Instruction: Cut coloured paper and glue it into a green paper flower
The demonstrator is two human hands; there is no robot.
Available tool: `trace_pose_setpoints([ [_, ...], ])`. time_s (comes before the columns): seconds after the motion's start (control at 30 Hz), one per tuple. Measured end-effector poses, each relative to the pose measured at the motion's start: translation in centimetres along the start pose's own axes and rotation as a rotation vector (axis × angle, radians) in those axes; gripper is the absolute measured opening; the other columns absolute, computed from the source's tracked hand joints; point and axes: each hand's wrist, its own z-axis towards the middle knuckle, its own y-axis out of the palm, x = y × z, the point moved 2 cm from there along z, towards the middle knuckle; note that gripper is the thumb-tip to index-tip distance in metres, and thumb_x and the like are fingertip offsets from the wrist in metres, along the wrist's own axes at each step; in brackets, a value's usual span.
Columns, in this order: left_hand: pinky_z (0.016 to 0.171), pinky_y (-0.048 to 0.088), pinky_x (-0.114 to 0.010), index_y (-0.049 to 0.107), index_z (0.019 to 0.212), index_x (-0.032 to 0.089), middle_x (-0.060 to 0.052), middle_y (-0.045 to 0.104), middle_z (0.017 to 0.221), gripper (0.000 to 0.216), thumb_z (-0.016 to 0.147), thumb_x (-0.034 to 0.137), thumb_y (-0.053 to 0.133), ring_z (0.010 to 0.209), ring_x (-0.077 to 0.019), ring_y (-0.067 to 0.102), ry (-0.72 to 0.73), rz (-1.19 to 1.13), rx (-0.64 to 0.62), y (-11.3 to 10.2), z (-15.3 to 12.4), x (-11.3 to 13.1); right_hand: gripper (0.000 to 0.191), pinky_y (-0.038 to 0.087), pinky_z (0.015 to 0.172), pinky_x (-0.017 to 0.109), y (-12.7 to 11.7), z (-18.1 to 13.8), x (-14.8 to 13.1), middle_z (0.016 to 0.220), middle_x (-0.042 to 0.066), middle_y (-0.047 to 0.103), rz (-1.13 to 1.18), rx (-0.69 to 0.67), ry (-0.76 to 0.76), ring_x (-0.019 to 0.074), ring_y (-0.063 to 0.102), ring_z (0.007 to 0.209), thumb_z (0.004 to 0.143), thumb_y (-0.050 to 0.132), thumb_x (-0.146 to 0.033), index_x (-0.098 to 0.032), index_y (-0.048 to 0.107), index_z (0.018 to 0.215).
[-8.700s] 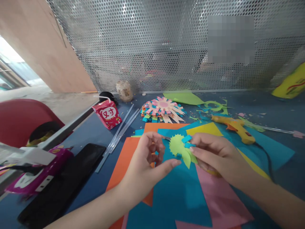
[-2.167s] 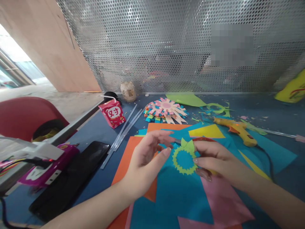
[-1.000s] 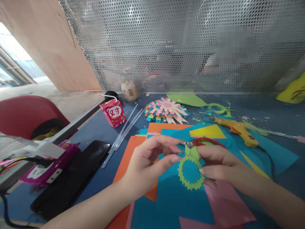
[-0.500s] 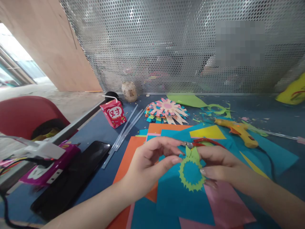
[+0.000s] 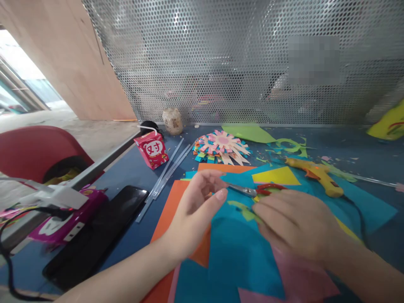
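Note:
My left hand [image 5: 202, 210] is over the orange and blue paper, fingers loosely curled, thumb apart from them, nothing held. My right hand [image 5: 293, 223] is turned back-up, its fingers closed on a cut green paper ring [image 5: 248, 213]. That ring looks blurred, and my fingers hide much of it. Just behind my right fingers lie scissors [image 5: 243, 189] with red handles, their blades pointing toward my left hand. Under both hands are overlapping sheets of blue paper [image 5: 233, 256], orange paper [image 5: 172, 206] and pink paper [image 5: 303, 269].
A yellow glue gun [image 5: 315, 173] lies at right with its cord. Layered paper rosettes [image 5: 221, 145] sit farther back, beside clear glue sticks [image 5: 170, 172]. To the left are a red drink carton [image 5: 152, 150], a black phone [image 5: 97, 235] and a purple power strip [image 5: 67, 223]. Perforated metal [image 5: 202, 63] closes the back.
My right hand has turned over with the green ring, which now shows less. My left hand has drawn back slightly left, away from it. The scissor blades are now uncovered.

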Motion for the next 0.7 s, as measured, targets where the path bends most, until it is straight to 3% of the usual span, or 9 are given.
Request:
trace_pose_setpoints([
  [0.07, 0.059, 0.038, -0.023, 0.055, 0.096, 0.018, 0.000, 0.052, 0.080, 0.021, 0.082, 0.033, 0.056, 0.069, -0.0109, 0.049, -0.131, -0.042, -0.013, -0.21, 0.10, -0.54, 0.018, 0.039, 0.052, 0.033, -0.22, -0.03, -0.40, 0.067, 0.004, 0.068, -0.231, 0.057, -0.179, 0.0174, 0.060, 0.056, 0.088, 0.040, -0.007, -0.014, 0.056, 0.090],
  [0.2, 0.055, 0.036, -0.025, 0.047, 0.108, 0.020, 0.002, 0.051, 0.068, 0.034, 0.081, 0.040, 0.054, 0.059, -0.0118, 0.052, -0.336, -0.148, -0.154, 0.04, -0.07, -1.21, 0.022, 0.044, 0.054, 0.033, -0.85, 0.22, -0.44, 0.066, 0.005, 0.070, -0.412, 0.074, -0.229, 0.0168, 0.062, 0.051, 0.087, 0.038, -0.003, -0.011, 0.058, 0.093],
  [0.4, 0.056, 0.036, -0.026, 0.043, 0.113, 0.020, 0.002, 0.055, 0.071, 0.051, 0.067, 0.021, 0.065, 0.059, -0.0126, 0.057, -0.284, -0.222, -0.186, 0.60, -0.04, -0.81, 0.020, 0.042, 0.048, 0.033, -0.92, 0.33, -0.46, 0.063, 0.004, 0.069, -0.451, 0.051, -0.275, 0.0160, 0.060, 0.049, 0.085, 0.045, -0.006, -0.009, 0.064, 0.093],
  [0.7, 0.052, 0.035, -0.024, 0.045, 0.110, 0.020, 0.005, 0.054, 0.067, 0.052, 0.062, 0.011, 0.064, 0.055, -0.0102, 0.056, -0.329, -0.184, -0.161, 0.70, 0.06, -1.06, 0.022, 0.043, 0.046, 0.032, -1.07, 0.42, -0.57, 0.061, 0.004, 0.069, -0.445, 0.068, -0.253, 0.0167, 0.060, 0.047, 0.085, 0.044, -0.004, -0.010, 0.064, 0.091],
])
